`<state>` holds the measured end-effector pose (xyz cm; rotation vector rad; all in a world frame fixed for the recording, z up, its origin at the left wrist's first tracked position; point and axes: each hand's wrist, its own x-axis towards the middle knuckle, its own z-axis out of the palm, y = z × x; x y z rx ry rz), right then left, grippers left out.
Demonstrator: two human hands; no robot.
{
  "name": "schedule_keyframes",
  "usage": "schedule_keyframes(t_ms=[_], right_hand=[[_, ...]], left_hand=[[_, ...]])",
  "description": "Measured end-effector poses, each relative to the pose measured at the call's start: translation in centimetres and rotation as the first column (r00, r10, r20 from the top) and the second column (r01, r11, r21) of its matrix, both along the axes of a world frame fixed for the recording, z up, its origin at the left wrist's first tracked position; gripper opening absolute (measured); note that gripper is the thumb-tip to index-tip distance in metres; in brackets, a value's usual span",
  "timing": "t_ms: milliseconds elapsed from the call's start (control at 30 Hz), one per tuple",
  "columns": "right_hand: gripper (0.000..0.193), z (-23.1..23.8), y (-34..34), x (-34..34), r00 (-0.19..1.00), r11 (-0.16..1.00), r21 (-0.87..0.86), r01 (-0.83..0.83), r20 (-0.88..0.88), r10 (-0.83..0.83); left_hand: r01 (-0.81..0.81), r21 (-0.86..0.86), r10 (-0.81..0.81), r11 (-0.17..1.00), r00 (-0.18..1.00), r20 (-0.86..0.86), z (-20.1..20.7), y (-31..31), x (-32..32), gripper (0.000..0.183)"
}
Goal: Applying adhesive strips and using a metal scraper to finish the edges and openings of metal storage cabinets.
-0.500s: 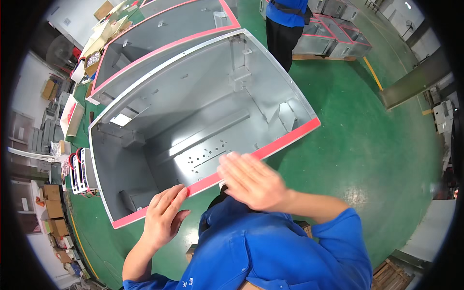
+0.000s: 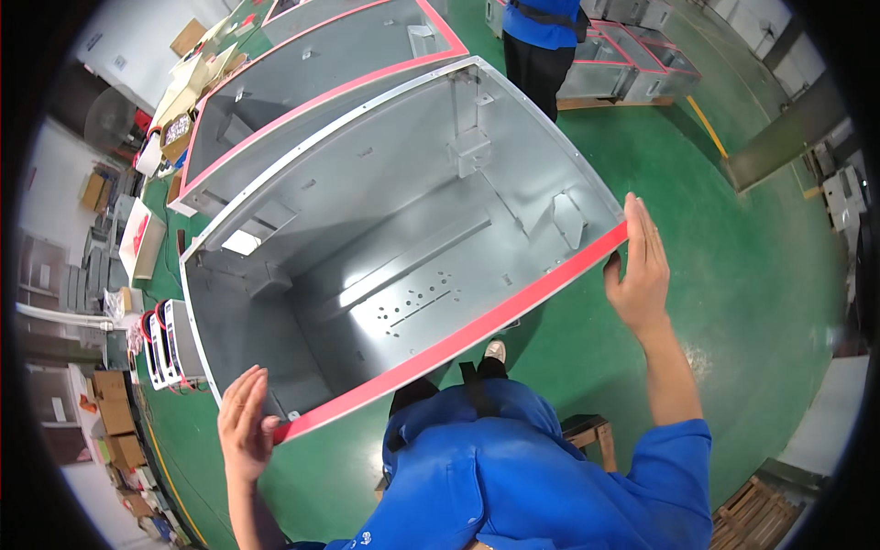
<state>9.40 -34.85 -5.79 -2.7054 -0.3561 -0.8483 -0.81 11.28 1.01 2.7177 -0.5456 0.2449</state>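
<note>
In front of me stands a large open grey metal cabinet [image 2: 367,238], its hollow side facing up. A red strip [image 2: 458,335] runs along the whole near rim; the other rims are bare pale metal. At the near left corner my left hand [image 2: 246,422] rests against the strip's end, fingers stretched and together, thumb apart. My right hand [image 2: 639,266] is at the strip's right end, fingers extended upward along the corner, thumb spread. Neither hand grips anything. Inside the cabinet are brackets, a ridge and a group of round holes.
Behind it is another grey cabinet [image 2: 321,82] with red-edged rims. A person in blue [image 2: 541,46] stands beyond, near more red-edged cabinets [image 2: 600,69]. White devices with red cables [image 2: 165,344] stand at left. A wooden stool [image 2: 591,435] is beside me, on a green floor.
My hands have moved apart along the near rim: the left to the left corner, the right outward to the right corner. The cabinet appears slightly shifted rightward in view.
</note>
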Motion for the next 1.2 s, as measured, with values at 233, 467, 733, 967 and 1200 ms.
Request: schedule_keyframes(t_ms=[233, 467, 733, 967, 1200], right_hand=[[0.056, -1.2, 6.7, -2.0, 0.967, 0.969, -0.114, 0.217, 0.161, -0.198], [0.039, -1.4, 27.0, -12.2, 0.991, 0.997, 0.016, 0.074, 0.112, -0.075], [0.032, -5.9, 42.0, -21.9, 0.923, 0.882, 0.272, -0.386, 0.122, 0.366], [0.04, -24.4, 43.5, -22.6, 0.765, -0.761, 0.224, 0.609, -0.421, 0.488], [0.047, -30.4, 48.2, -20.7, 0.926, -0.947, 0.012, 0.32, -0.213, 0.31]], left_hand=[[0.34, 0.047, -0.339, 0.939, 0.94, -0.018, -1.4, 10.2, 3.7, 0.052], [0.779, 0.075, -0.781, 0.622, 0.625, -0.02, -1.2, 14.6, 8.5, 0.071], [0.877, 0.152, -0.882, 0.456, 0.423, 0.21, -3.7, 17.2, 12.1, 0.042], [0.869, 0.105, -0.84, 0.483, 0.426, 0.338, -3.8, 15.3, 10.1, 0.053], [0.806, 0.077, -0.783, 0.588, 0.542, 0.304, -4.1, 12.2, 3.7, 0.051]])
